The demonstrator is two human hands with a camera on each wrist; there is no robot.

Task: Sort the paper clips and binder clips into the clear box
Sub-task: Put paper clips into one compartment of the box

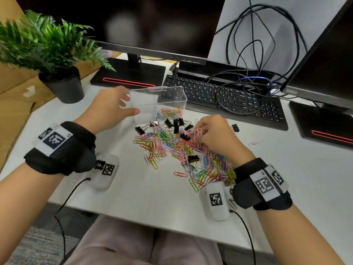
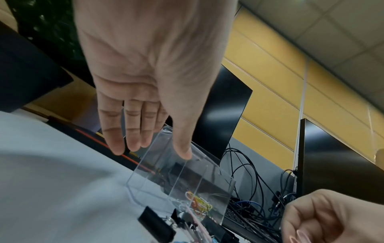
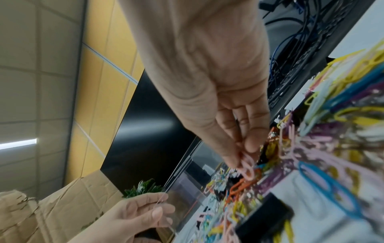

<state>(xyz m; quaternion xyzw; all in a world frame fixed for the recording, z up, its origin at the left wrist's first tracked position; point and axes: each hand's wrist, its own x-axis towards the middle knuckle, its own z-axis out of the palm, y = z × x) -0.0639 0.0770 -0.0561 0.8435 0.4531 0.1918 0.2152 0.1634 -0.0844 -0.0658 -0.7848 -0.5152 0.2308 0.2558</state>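
A clear box (image 1: 172,96) with two compartments stands on the white desk (image 1: 133,188). Its right compartment holds several coloured paper clips (image 1: 172,111); the left one looks empty. My left hand (image 1: 131,104) grips the box's left end, thumb on the near wall (image 2: 185,152) and fingers on the far side. A wide pile of coloured paper clips (image 1: 168,148) lies in front of the box, with several black binder clips (image 1: 175,124) mixed in. My right hand (image 1: 198,138) hovers over the pile and pinches pink paper clips (image 3: 247,166) between thumb and fingertips.
A black keyboard (image 1: 229,96) with looped cables lies right behind the box. A potted plant (image 1: 63,83) stands at the left, and monitor stands sit at the back and right. One binder clip (image 1: 235,127) and one paper clip (image 1: 252,144) lie apart at the right.
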